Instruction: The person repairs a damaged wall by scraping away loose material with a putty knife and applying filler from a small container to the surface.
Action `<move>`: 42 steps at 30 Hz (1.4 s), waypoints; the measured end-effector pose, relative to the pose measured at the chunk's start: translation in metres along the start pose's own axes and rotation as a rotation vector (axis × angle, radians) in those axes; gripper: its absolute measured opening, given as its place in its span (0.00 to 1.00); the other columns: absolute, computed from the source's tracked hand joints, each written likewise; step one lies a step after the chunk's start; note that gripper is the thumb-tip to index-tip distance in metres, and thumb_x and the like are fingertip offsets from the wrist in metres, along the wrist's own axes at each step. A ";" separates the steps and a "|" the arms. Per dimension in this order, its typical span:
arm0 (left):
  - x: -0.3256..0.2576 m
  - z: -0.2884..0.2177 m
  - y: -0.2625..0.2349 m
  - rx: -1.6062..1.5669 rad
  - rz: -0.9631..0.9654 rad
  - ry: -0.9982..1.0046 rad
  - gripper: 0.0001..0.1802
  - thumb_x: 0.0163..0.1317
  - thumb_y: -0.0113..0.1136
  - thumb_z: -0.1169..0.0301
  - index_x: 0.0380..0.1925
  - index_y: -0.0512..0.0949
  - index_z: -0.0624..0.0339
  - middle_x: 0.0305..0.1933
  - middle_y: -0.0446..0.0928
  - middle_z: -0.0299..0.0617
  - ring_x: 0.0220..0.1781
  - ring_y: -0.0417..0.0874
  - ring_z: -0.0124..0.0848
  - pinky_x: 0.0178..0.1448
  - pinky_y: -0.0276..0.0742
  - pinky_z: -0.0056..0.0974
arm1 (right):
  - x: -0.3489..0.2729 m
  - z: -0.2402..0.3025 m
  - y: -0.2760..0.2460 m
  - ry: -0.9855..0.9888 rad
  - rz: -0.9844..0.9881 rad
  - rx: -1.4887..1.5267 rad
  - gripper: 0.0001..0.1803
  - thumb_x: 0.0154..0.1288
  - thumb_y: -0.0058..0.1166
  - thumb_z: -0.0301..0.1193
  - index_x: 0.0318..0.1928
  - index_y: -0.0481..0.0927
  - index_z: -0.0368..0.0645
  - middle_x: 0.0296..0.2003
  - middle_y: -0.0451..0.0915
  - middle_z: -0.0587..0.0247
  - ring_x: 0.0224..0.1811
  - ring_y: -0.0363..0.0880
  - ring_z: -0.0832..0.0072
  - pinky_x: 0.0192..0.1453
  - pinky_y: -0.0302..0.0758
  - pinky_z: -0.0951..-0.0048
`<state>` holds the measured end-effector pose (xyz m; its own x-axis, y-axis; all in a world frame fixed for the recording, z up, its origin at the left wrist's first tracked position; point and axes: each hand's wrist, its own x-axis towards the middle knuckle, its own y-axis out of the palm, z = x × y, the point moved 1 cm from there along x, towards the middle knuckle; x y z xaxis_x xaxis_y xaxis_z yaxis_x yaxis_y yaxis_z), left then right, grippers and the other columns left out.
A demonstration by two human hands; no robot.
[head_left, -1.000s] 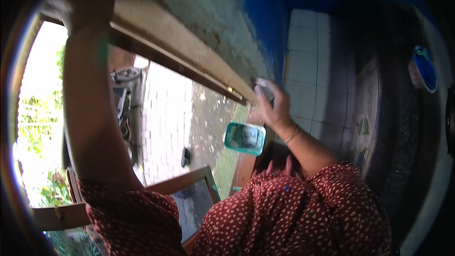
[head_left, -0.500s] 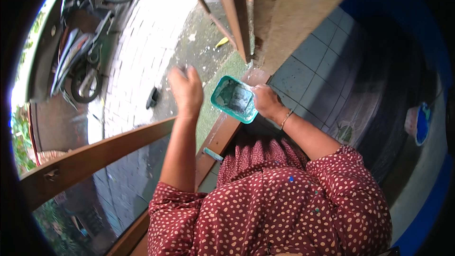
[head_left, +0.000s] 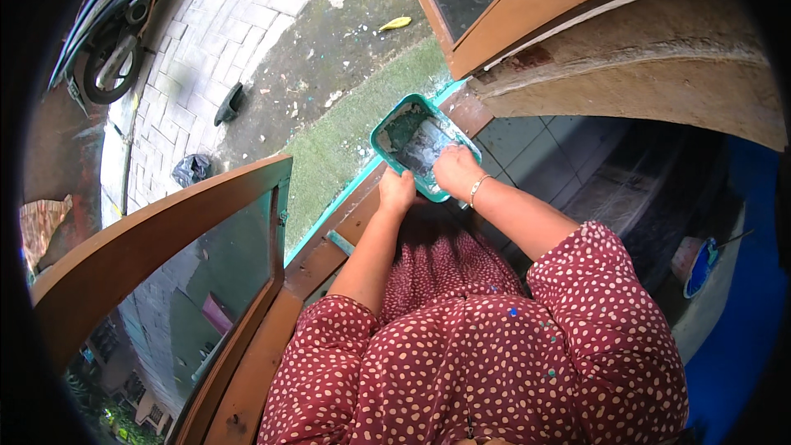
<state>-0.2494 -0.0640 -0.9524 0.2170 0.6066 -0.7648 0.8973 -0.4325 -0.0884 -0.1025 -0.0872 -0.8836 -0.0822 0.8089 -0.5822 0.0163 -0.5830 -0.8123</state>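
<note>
Person in a red dress with white polka dots [head_left: 494, 363] looks down at both forearms reaching forward over a wooden window sill [head_left: 329, 255]. Left hand [head_left: 398, 192] is closed on the near rim of a teal rectangular plastic tray [head_left: 387, 136], fingers curled under the edge. Right hand [head_left: 456, 169], thin bracelet on the wrist, is inside the tray at its right near corner, fingers bent down together; whether they pinch anything cannot be told.

The tray sits at the outer edge of the sill, tilted a bit, corners rounded. Inside it is a grey, wet-looking paste smeared over the floor and walls, teal showing only at the rim.

To the left, an open wooden window sash with glass [head_left: 181, 280] swings outward. A second sash [head_left: 527, 8] is above right, beside a rough plastered wall [head_left: 659, 66]. Indoors, right side: tiled wall, and a small white bucket with blue contents [head_left: 696, 264], well apart from the hands.

Below outside: grass strip, paving bricks, a dark shoe [head_left: 229, 104], a parked motorbike [head_left: 107, 33] far left.
</note>
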 end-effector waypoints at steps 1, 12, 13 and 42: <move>0.006 0.005 0.001 0.050 -0.039 0.011 0.23 0.58 0.50 0.72 0.55 0.68 0.68 0.44 0.79 0.60 0.42 0.84 0.50 0.43 0.81 0.47 | 0.002 0.003 0.001 -0.005 0.020 -0.034 0.12 0.55 0.50 0.30 0.33 0.85 0.40 0.38 0.83 0.50 0.49 0.78 0.59 0.54 0.70 0.56; -0.027 -0.037 0.012 0.274 -0.366 0.192 0.19 0.53 0.49 0.73 0.45 0.71 0.69 0.39 0.79 0.64 0.41 0.83 0.55 0.49 0.77 0.50 | 0.001 0.008 -0.008 -0.020 0.399 0.004 0.12 0.51 0.58 0.31 0.38 0.87 0.49 0.39 0.84 0.64 0.52 0.78 0.65 0.58 0.63 0.49; -0.026 -0.034 0.013 0.264 -0.382 0.176 0.19 0.52 0.50 0.73 0.45 0.72 0.69 0.39 0.79 0.64 0.43 0.82 0.56 0.51 0.75 0.50 | 0.001 0.013 -0.008 0.006 0.399 0.021 0.11 0.51 0.58 0.31 0.37 0.87 0.48 0.39 0.85 0.63 0.51 0.79 0.64 0.58 0.64 0.49; -0.009 -0.079 -0.006 0.700 -0.138 0.309 0.24 0.55 0.50 0.76 0.54 0.65 0.72 0.41 0.76 0.69 0.47 0.78 0.60 0.52 0.73 0.55 | -0.024 -0.012 -0.040 -0.298 0.135 -0.198 0.30 0.57 0.45 0.57 0.34 0.86 0.44 0.40 0.83 0.60 0.57 0.70 0.66 0.59 0.58 0.62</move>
<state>-0.2266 -0.0139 -0.8943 0.3107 0.7996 -0.5139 0.4943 -0.5977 -0.6312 -0.0889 -0.0823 -0.8371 -0.3514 0.6513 -0.6725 0.2369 -0.6331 -0.7369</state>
